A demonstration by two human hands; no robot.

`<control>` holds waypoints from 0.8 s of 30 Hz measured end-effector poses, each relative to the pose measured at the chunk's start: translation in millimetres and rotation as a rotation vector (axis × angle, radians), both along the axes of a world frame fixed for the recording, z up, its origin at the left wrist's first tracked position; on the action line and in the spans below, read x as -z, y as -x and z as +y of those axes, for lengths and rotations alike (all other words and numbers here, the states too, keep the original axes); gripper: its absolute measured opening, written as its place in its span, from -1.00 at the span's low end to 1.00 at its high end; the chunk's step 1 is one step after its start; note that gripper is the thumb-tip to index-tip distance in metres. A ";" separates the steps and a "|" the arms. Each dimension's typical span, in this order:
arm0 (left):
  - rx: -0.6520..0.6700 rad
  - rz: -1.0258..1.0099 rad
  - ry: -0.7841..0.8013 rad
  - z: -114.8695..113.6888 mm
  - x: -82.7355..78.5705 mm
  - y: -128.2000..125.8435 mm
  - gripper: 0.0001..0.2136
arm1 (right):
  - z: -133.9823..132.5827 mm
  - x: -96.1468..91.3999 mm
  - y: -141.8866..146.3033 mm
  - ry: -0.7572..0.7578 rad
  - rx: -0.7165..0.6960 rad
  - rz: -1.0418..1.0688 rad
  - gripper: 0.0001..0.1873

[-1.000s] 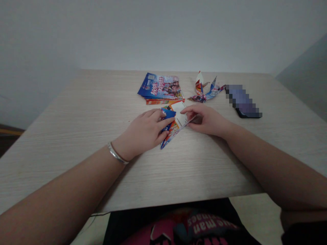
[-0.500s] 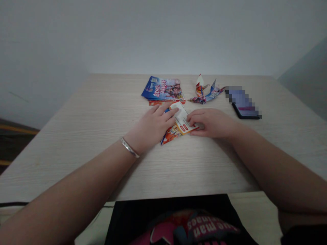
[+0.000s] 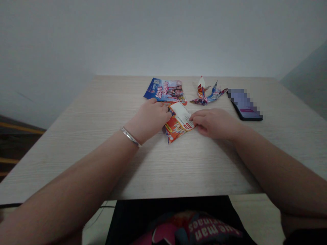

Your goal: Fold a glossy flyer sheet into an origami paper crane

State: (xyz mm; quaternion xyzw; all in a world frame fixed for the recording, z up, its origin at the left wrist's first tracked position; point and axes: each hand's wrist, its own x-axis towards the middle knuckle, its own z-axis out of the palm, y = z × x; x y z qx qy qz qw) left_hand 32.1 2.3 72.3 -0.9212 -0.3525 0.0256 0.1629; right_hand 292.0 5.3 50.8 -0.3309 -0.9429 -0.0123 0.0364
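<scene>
A folded piece of printed paper (image 3: 178,122), orange, white and blue, lies on the light wooden table (image 3: 102,136) between my hands. My left hand (image 3: 149,119), with a silver bracelet at the wrist, rests curled on the paper's left side and presses it down. My right hand (image 3: 216,123) grips the paper's right edge with curled fingers. Both hands touch the same sheet.
A small stack of colourful flyers (image 3: 165,91) lies just behind the folded paper. A finished paper crane (image 3: 205,94) stands to their right. A dark phone (image 3: 244,105) lies further right. The table's near edge runs above my lap.
The paper has been turned and folded so its orange and white side shows. My left hand moved up and curled onto it; my right hand shifted slightly right along the edge.
</scene>
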 end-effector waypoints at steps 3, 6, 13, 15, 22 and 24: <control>0.058 0.010 -0.008 -2.9 5.9 13.8 -0.80 | 0.4 -1.8 2.1 -0.026 0.029 -0.042 -0.80; 0.017 -0.007 0.015 -3.7 10.3 24.3 -0.80 | 0.7 -4.2 5.6 -0.022 0.027 -0.054 -0.81; -0.092 -0.195 0.150 3.3 18.2 35.8 -0.77 | 3.7 -1.8 9.2 0.001 0.027 0.015 -0.86; -0.102 -0.260 0.169 6.2 21.6 37.6 -0.76 | 5.8 3.0 10.1 0.025 0.019 0.086 -0.81; -0.253 -0.471 0.244 8.4 31.2 33.4 -0.50 | 16.9 23.5 21.4 0.258 0.341 0.384 -0.80; -0.264 -0.522 0.258 8.2 34.4 32.2 -0.43 | 19.3 27.5 23.6 0.320 0.421 0.451 -0.84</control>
